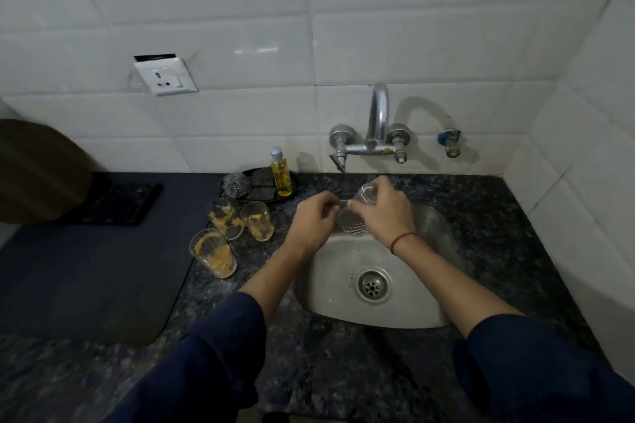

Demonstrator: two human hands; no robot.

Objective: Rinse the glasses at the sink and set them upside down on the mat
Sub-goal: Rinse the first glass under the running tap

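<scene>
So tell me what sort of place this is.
Most likely a small home kitchen: a steel sink set in a dark granite counter, a wall-mounted tap on white tiles, and dirty glasses beside a dish-soap bottle.

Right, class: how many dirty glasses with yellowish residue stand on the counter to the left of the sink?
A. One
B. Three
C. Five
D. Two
B: three dirty glasses smeared with yellowish residue stand together on the counter between the dark mat and the sink, while both hands hold a fourth, clear glass over the basin.
</scene>
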